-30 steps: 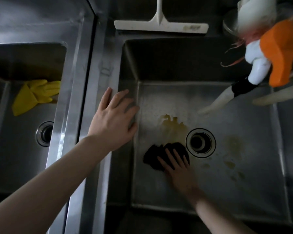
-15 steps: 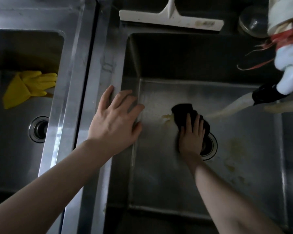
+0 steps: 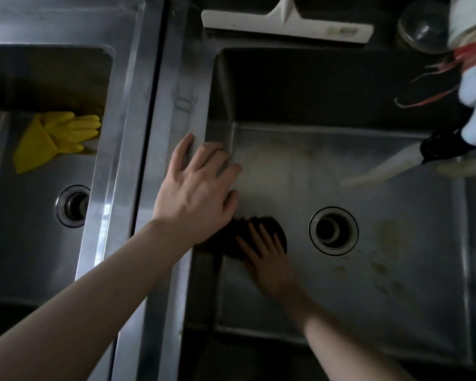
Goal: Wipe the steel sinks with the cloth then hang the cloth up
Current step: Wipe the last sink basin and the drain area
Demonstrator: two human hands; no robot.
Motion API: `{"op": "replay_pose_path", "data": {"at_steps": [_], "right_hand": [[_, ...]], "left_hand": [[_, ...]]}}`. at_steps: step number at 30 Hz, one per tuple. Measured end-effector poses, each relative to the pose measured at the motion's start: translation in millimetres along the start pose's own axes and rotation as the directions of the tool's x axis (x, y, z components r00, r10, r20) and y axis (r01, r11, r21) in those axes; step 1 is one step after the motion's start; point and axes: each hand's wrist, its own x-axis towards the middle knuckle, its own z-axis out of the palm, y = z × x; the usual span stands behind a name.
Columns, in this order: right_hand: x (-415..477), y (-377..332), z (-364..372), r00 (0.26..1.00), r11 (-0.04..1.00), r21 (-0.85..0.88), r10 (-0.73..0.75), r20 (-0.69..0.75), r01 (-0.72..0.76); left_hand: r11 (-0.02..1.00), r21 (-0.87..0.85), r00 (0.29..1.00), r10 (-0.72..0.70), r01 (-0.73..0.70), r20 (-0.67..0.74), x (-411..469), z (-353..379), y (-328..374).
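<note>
Pressing down flat, the right hand (image 3: pixel 267 259) has its fingers straight and a little spread on top of the dark cloth (image 3: pixel 231 243). The cloth lies bunched on the bottom of the right sink (image 3: pixel 341 298), near the left wall and to the left of the round drain (image 3: pixel 333 231). It is close to the drain but not touching it. The left hand (image 3: pixel 198 188) lies open on the steel rim (image 3: pixel 160 119) between the two sinks, fingers spread wide, with the fingertips reaching over the edge of the right sink. Its wrist hides part of the cloth (so I cannot see where the cloth ends on that side). Some yellow-brown stains (image 3: pixel 388 237) mark the sink bottom to the right of the drain, well apart from the cloth. A pale spout (image 3: pixel 382 169) with a black band pokes in over the sink from the right. A white wiper blade (image 3: pixel 286 23) rests on the counter behind the right sink, and a clear round jar (image 3: pixel 421 28) stands near it in the far right corner. In the left sink (image 3: pixel 25 229) a yellow rubber glove (image 3: pixel 55 138) lies near the back, and that sink has its own drain (image 3: pixel 73 206) too.
</note>
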Motion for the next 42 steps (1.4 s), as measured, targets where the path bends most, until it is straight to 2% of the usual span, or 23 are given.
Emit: {"op": "replay_pose_path", "data": {"at_steps": [3, 5, 6, 7, 9, 10, 12, 14, 15, 16, 18, 22, 26, 29, 32, 36, 39, 42], "right_hand": [[-65.5, -2.0, 15.5, 0.980, 0.977, -0.087, -0.188, 0.063, 0.193], [-70.0, 8.3, 14.7, 0.976, 0.973, -0.088, -0.210, 0.066, 0.215], [-61.0, 14.6, 12.6, 0.983, 0.982, -0.067, -0.175, 0.046, 0.178], [-47.3, 21.6, 8.3, 0.995, 0.994, -0.041, -0.103, 0.005, 0.103], [-10.7, 38.8, -5.9, 0.982, 0.988, 0.010, 0.155, -0.108, -0.155], [8.3, 48.7, -16.1, 0.936, 0.952, 0.045, 0.305, -0.174, -0.302], [44.3, 70.9, -39.6, 0.773, 0.820, 0.164, 0.572, -0.274, -0.549], [76.4, 94.2, -60.2, 0.611, 0.674, 0.258, 0.738, -0.286, -0.693], [91.4, 104.4, -68.2, 0.575, 0.637, 0.266, 0.769, -0.279, -0.723], [106.7, 111.5, -75.5, 0.576, 0.634, 0.263, 0.772, -0.269, -0.727], [136.5, 117.5, -86.1, 0.649, 0.694, 0.241, 0.720, -0.246, -0.678], [184.9, 95.0, -88.9, 0.841, 0.863, 0.149, 0.504, -0.198, -0.482], [204.3, 47.9, -67.8, 0.947, 0.952, 0.114, 0.298, -0.121, -0.285], [174.7, 25.2, -45.4, 0.965, 0.968, 0.103, 0.239, -0.104, -0.228], [90.0, 10.8, -18.3, 0.985, 0.989, 0.084, 0.133, -0.114, -0.124], [-10.2, -9.0, 7.8, 1.000, 0.999, 0.028, -0.017, -0.017, 0.018], [24.3, 4.5, -1.4, 0.998, 0.998, 0.049, 0.034, -0.052, -0.031], [108.4, 32.7, -28.1, 0.971, 0.980, 0.072, 0.192, -0.141, -0.183]], "left_hand": [[1.000, -0.001, 1.000, -0.001, 0.001, -0.002, 0.4, -0.5, 0.4], [1.000, 0.005, 1.000, -0.006, 0.006, 0.003, 0.7, -0.1, 0.5], [1.000, 0.010, 1.000, -0.008, 0.008, 0.006, 0.6, 0.0, 0.5], [1.000, 0.010, 1.000, -0.008, 0.008, 0.010, 0.3, 0.4, 0.5], [1.000, 0.005, 1.000, -0.008, 0.007, 0.017, 0.3, 0.8, 0.3], [1.000, 0.004, 1.000, -0.008, 0.008, 0.020, 0.4, 0.6, 0.2], [1.000, -0.001, 1.000, -0.011, 0.011, 0.028, 1.1, -0.3, -0.1], [1.000, -0.004, 0.999, -0.017, 0.017, 0.034, 1.9, -0.5, -0.4], [1.000, -0.008, 0.999, -0.019, 0.019, 0.035, 2.2, -0.2, -0.6], [1.000, -0.014, 0.999, -0.020, 0.021, 0.033, 2.4, 0.2, -0.7], [0.999, -0.027, 0.999, -0.018, 0.019, 0.035, 2.6, 0.8, -0.8], [0.999, -0.024, 0.999, -0.026, 0.027, 0.029, 4.1, 0.1, -1.3], [0.999, -0.033, 0.999, -0.033, 0.033, 0.000, 4.1, 0.8, 1.8], [0.998, -0.044, 0.999, -0.034, 0.034, 0.000, 4.1, -1.2, 2.4], [0.999, -0.036, 0.999, -0.029, 0.030, 0.017, 3.3, -3.0, 2.3], [0.999, -0.033, 0.999, -0.029, 0.030, 0.023, 2.9, -3.4, 1.6], [0.999, -0.038, 1.000, -0.024, 0.025, 0.018, 2.9, -2.5, 1.3], [0.999, -0.034, 1.000, -0.021, 0.021, -0.010, 1.8, 0.7, 1.1]]}}
